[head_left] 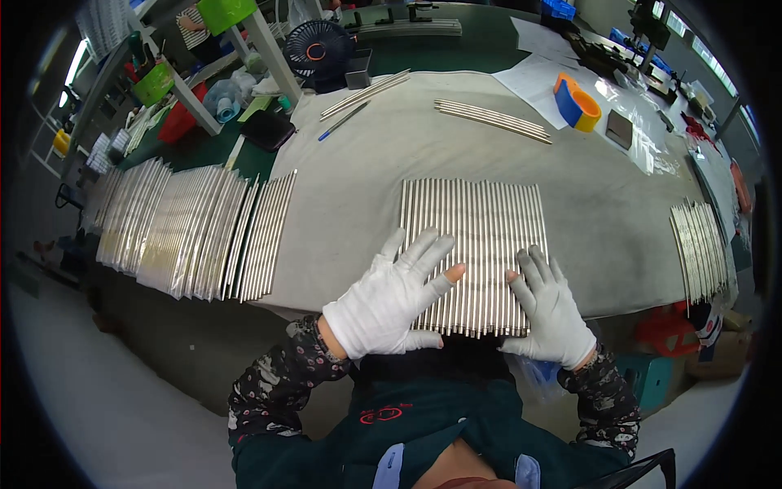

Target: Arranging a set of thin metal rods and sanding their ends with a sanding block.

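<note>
A flat row of shiny metal rods (471,220) lies side by side on the grey cloth in front of me, its near ends at the table's front edge. My left hand (395,293), in a white glove with bare fingertips showing, rests on the row's left side with fingers spread. On the right side lies my right hand (547,306), gloved the same way, its fingers stretched over the rods and its thumb near the front ends. Neither hand is closed around a rod.
Plastic-wrapped rods (191,232) are stacked on the left, with loose rods (273,232) beside them. More rods (700,253) lie at the far right. Small rod groups (493,121), a pen (344,122), a fan (319,50) and tape rolls (577,103) stand or lie farther back.
</note>
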Available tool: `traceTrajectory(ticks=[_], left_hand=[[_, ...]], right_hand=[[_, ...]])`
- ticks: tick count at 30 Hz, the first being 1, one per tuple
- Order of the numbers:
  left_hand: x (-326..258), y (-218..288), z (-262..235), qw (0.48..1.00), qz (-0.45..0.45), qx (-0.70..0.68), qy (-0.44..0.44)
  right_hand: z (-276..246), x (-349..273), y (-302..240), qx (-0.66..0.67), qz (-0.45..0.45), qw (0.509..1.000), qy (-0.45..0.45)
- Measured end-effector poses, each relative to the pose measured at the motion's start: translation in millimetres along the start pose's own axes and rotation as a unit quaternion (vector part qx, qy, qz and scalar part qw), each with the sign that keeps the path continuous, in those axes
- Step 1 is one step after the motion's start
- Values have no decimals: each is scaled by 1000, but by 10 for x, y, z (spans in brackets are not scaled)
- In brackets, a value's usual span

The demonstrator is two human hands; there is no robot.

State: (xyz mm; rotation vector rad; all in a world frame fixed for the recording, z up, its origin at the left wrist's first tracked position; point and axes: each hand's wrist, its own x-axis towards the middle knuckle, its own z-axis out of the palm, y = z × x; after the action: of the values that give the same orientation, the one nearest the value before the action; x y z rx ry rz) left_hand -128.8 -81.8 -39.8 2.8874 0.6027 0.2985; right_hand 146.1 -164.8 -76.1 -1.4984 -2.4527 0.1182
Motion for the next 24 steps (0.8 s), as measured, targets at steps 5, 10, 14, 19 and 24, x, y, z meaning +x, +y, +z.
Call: traceTrajectory(ticks=[5, 10, 14, 19, 24], left_hand=[[156, 14, 375, 996, 45, -41, -61], [174, -4, 320, 997, 33, -32, -68], [199, -139, 281, 995, 46, -68, -48], [231, -515, 299, 992, -39, -77, 87], [114, -660, 483, 974, -118, -156, 116]], right_hand=[[31, -48, -17, -13, 8, 1000, 19], [-19, 13, -37, 2, 23, 1000, 2], [-159, -19, 74, 23, 26, 999, -20], [-471, -403, 990, -88, 220, 964, 117], [-706, -1241, 2287, -254, 540, 786, 165]])
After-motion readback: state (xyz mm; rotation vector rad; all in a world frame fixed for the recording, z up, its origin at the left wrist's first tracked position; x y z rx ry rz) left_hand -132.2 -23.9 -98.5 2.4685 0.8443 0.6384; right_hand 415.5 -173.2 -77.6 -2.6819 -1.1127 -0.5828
